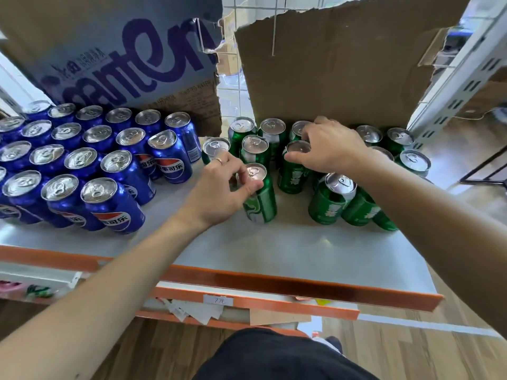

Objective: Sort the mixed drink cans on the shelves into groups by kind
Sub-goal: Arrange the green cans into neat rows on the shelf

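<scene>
Left hand (219, 187) is gripping the front green can (262, 207) by its rim, right hand (329, 149) is clutching the rear green can (292, 178), blue Pepsi cans (109, 171) are standing left of both

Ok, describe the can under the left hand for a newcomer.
On the grey shelf, blue cans stand left, green cans right. It is the green can at the green group's front-left corner. Unlike its neighbours, its lid looks pinkish and the left hand grips it.
</scene>
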Demonstrator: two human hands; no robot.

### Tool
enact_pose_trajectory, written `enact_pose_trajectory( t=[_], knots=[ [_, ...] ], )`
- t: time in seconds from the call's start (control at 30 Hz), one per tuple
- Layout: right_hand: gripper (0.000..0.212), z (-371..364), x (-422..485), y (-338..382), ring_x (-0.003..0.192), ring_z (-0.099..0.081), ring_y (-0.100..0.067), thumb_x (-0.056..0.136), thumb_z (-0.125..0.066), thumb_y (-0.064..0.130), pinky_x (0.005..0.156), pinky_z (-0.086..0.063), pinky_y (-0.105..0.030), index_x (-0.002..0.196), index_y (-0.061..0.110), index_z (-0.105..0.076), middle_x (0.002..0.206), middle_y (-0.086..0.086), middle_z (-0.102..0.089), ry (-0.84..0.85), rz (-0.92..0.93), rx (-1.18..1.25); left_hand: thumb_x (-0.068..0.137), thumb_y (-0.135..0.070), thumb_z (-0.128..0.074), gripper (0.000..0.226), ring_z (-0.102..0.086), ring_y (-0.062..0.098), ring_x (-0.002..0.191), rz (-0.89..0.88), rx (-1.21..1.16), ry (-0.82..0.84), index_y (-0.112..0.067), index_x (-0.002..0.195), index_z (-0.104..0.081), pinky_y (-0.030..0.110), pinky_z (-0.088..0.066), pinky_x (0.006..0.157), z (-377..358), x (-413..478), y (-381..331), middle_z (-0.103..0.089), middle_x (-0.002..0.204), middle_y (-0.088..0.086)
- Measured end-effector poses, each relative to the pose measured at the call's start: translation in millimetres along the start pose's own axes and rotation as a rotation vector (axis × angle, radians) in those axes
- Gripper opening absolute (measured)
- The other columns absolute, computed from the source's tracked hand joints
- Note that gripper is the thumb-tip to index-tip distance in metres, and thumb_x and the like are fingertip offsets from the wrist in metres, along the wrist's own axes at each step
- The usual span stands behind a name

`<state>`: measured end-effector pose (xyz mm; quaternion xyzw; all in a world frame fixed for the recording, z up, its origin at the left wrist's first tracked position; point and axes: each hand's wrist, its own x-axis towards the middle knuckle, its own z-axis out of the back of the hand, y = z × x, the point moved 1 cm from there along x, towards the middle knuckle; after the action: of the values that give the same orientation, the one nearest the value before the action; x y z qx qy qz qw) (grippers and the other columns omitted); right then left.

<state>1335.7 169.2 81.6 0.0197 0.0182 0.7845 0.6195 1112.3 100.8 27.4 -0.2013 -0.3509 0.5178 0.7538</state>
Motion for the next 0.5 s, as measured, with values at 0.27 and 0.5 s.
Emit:
enact_pose_trajectory(
  t=[0.27,0.5],
  knots=[
    [0.033,7,-28,-40,0.121,-0.045,-0.030,0.096,-0.048,0.044,0.100,-0.034,-0.046,0.115,0.022,-0.063,0.127,-0.006,-0.053,-0.005,0.022,0.063,0.083,-0.053,-0.071,0.039,-0.052,0.016,0.078,0.071,0.182,-0.032,-0.020,0.074,-0.052,0.031,-0.043,0.068,-48,19,-38,-0.047,0.102,-0.002],
    [0.041,1,-61,-56,0.130,-0.034,-0.023,0.093,-0.053,0.045,0.097,-0.024,-0.042,0.130,0.029,-0.056,0.141,0.006,-0.046,0.065,0.110,0.078,0.073,-0.041,-0.058,0.015,-0.060,0.017,0.105,-0.103,0.235,0.403,-0.031,0.076,-0.047,0.041,-0.051,0.087,-19,37,-39,-0.058,0.133,-0.018]
  ],
)
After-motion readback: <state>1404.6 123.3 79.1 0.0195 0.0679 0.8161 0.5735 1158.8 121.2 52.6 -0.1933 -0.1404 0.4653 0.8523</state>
